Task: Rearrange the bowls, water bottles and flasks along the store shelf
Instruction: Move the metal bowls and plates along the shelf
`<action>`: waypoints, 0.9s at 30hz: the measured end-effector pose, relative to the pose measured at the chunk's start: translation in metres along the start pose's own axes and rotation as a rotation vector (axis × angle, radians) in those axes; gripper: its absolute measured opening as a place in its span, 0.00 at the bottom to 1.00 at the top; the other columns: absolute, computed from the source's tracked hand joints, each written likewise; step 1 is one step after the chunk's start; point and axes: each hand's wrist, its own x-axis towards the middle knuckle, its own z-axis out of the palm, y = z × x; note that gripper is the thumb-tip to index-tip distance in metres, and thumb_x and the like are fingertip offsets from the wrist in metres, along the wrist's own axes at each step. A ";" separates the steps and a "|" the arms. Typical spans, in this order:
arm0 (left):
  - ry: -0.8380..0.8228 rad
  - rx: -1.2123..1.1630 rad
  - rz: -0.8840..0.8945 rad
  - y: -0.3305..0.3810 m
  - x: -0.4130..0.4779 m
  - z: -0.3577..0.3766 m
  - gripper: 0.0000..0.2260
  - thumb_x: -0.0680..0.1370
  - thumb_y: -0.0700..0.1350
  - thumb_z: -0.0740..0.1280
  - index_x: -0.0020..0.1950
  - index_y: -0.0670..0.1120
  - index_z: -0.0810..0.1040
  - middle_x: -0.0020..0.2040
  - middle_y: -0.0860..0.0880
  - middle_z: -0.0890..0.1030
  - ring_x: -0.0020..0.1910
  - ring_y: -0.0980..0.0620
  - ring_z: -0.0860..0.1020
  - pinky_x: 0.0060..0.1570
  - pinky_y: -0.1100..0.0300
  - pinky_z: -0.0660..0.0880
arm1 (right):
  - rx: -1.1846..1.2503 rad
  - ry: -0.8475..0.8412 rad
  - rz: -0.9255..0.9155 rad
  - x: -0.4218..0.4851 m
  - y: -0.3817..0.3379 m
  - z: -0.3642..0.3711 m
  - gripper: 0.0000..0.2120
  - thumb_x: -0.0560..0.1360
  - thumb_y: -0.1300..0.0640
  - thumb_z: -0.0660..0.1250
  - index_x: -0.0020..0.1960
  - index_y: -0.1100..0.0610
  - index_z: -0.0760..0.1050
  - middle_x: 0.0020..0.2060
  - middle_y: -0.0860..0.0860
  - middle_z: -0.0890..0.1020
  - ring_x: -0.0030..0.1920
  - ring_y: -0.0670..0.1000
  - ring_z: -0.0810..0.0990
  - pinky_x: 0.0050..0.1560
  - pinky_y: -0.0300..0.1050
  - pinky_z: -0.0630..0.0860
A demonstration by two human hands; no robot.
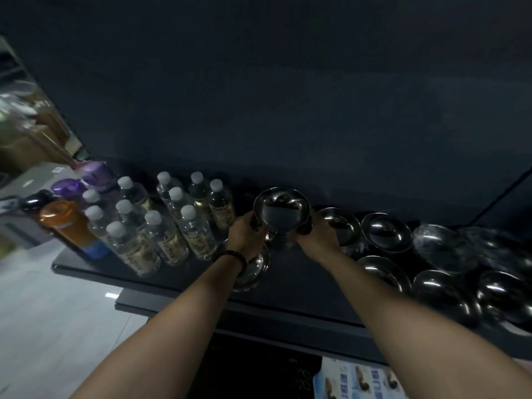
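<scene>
Dark store shelf runs left to right and looks roughly zoned. Clear plastic water bottles with white caps are packed in rows at the left. An orange flask and purple-lidded flasks sit past them at the far left end. Round steel bowls fill the right side in two loose rows, with clear wrapped bowls at the back right. Step in hand is probably placing one bowl: the deep shiny steel bowl is up off the shelf, tipped with its mouth toward the camera, between the bottle block and the bowl rows. Both hands are on it, left hand curled round its left side and right hand curled round its right side; fingertips are hidden behind its wall. Level it before lowering, since a tipped bowl would likely land on its edge and rock. The bare patch of shelf under it seems the obvious landing spot. Keep it off the nearest bottle, which stands just beside the left hand and could topple its neighbours. Watch the shallow steel bowl under the left wrist at the front edge; a dropped forearm could knock it off. Polished steel is probably slippery, so let go one hand at a time once the base sits flat. Black wristband on the left wrist shows no snag risk.
</scene>
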 end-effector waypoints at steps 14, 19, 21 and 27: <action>0.079 0.012 0.072 -0.091 -0.096 -0.082 0.15 0.77 0.38 0.77 0.62 0.50 0.84 0.55 0.54 0.88 0.54 0.57 0.87 0.57 0.51 0.84 | 0.214 -0.118 0.061 -0.106 0.028 0.067 0.35 0.71 0.52 0.83 0.73 0.49 0.73 0.60 0.44 0.81 0.49 0.44 0.84 0.49 0.41 0.79; 0.004 0.010 -0.096 -0.129 -0.095 -0.085 0.16 0.76 0.49 0.77 0.63 0.53 0.81 0.58 0.51 0.87 0.58 0.49 0.85 0.62 0.42 0.82 | 0.179 -0.199 0.150 -0.115 0.026 0.104 0.47 0.72 0.48 0.81 0.83 0.51 0.60 0.73 0.54 0.76 0.60 0.50 0.82 0.60 0.45 0.77; -0.013 -0.014 -0.134 -0.132 -0.086 -0.078 0.19 0.77 0.53 0.75 0.67 0.50 0.80 0.61 0.50 0.86 0.61 0.49 0.84 0.65 0.44 0.80 | 0.138 -0.190 0.142 -0.107 0.021 0.109 0.48 0.74 0.48 0.80 0.85 0.53 0.56 0.80 0.54 0.70 0.76 0.55 0.73 0.74 0.48 0.70; -0.078 -0.066 -0.179 -0.164 -0.070 -0.058 0.20 0.75 0.58 0.71 0.67 0.67 0.79 0.62 0.54 0.86 0.62 0.47 0.84 0.64 0.42 0.81 | 0.118 -0.225 0.083 -0.091 0.022 0.117 0.44 0.76 0.58 0.77 0.85 0.52 0.58 0.79 0.52 0.71 0.78 0.54 0.70 0.77 0.51 0.68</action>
